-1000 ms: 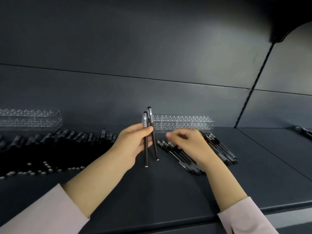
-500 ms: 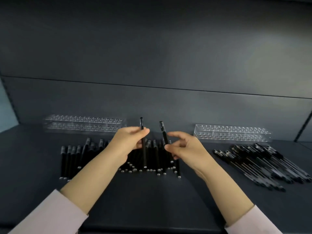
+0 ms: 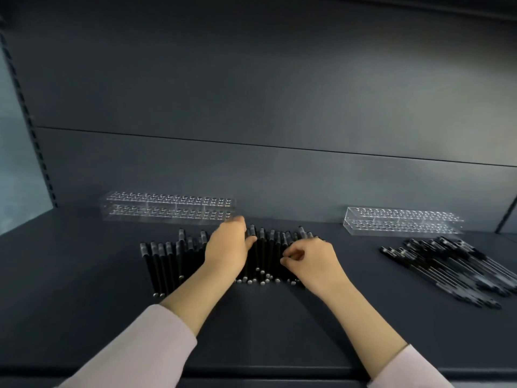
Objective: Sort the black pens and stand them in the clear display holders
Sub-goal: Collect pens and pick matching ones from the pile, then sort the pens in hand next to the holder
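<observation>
A row of black pens (image 3: 263,256) with silver tips lies side by side on the dark shelf, in front of me. My left hand (image 3: 228,247) lies over the middle of this row, fingers stretched toward the back and thumb out to the right, holding nothing I can see. My right hand (image 3: 312,260) rests on the row's right end, fingers curled, thumb and forefinger pinching a pen there. A clear display holder (image 3: 167,210) with several holes stands empty behind the row at the left. A second clear holder (image 3: 402,221) stands empty at the back right.
A loose heap of black pens (image 3: 453,268) with clear barrels lies slanted at the right, in front of the second holder. The dark shelf (image 3: 251,331) ends in a front edge near my sleeves. A dark back panel rises behind the holders.
Both hands came down from holding a pen upright each onto the row of pens. The left hand's pen is no longer raised. The view has shifted left.
</observation>
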Demonstrator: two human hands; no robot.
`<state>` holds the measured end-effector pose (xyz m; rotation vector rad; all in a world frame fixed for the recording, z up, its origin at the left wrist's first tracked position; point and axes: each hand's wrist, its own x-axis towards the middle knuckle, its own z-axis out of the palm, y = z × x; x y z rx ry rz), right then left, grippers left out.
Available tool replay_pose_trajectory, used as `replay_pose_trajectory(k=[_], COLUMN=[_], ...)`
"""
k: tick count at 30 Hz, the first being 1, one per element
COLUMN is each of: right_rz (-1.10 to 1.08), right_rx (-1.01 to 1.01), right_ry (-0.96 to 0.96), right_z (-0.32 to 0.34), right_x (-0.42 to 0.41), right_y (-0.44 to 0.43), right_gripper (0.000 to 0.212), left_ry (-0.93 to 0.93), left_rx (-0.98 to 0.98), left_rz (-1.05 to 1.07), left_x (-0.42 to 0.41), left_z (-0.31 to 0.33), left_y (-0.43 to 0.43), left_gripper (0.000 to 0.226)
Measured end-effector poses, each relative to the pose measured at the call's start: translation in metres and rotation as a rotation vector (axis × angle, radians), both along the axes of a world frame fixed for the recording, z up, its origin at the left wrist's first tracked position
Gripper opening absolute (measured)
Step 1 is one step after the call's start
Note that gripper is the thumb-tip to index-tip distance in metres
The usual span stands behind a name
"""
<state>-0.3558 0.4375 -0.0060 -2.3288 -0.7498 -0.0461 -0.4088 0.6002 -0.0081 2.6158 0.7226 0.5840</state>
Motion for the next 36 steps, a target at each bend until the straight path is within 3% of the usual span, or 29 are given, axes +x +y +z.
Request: replay_pose_trajectory(k=[6, 18, 25, 36], right_rz=[0.025, -0.078, -0.221, -0.379], right_rx=[-0.083, -0.207, -0.233, -0.285], right_ry=[-0.055, -0.295, -0.305, -0.237], right_z=[0.0, 0.065, 0.075, 0.05], right_x=[-0.004, 0.032, 0.058, 0.117], right_y=[0.007, -0.071, -0.184, -0.44], right_gripper=[0.012, 0.039, 0.038, 0.039], left_ry=[0.036, -0.09, -0.122, -0.045], left_rx=[0.173, 0.415, 0.407, 0.356], left_rz=[-0.037, -0.219, -0.406, -0.55], left_x=[0.0, 0.019, 0.063, 0.151], left_z=[-0.006, 0.047, 0.056, 0.032], left_y=[0.005, -0.044, -0.151, -0.393], left_gripper=[0.029, 0.032, 0.032, 0.032])
